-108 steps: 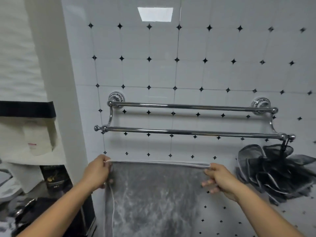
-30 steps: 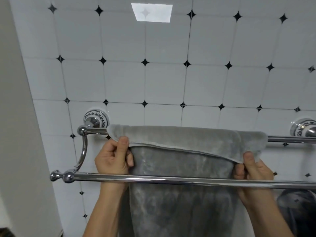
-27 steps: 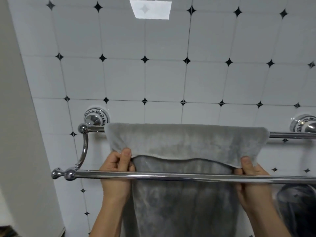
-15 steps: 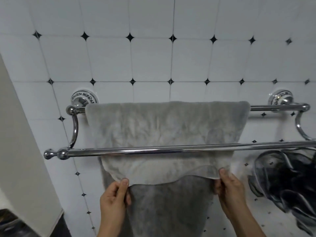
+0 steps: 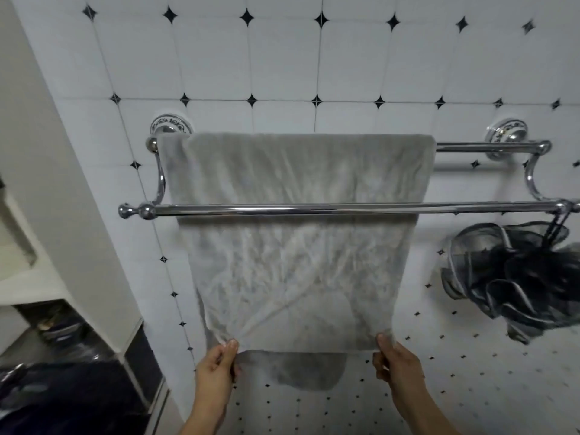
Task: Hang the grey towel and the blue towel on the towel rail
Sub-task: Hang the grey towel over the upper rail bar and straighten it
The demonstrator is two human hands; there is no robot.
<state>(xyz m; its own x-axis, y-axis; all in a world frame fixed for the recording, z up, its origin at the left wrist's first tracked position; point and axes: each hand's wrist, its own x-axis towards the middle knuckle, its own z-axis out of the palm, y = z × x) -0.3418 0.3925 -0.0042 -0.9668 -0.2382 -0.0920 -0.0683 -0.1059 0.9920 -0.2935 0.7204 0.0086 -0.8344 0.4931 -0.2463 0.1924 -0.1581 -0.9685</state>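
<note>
Pinching one bottom corner of the grey towel with the left hand, thumb on the front, fingers curled behind. Pinching the other bottom corner the same way with the right hand, well apart from the left. Stretching the front flap flat between both hands. Just below the hands, peeking out: the darker back flap. Up above the hands, looped over the back bar of the towel rail and hanging down behind the front bar. Off to the right of the right hand and higher, hooked on the end of the front bar: a black mesh bath sponge. No sign of the blue towel anywhere here. Could go wrong from here: tugging too far on the front side, probably sliding the whole towel off its bar. Tugging harder with one hand, likely leaving it crooked. Soft and fluffy to look at, pale grey, with wrinkles running up from each pinched corner.
</note>
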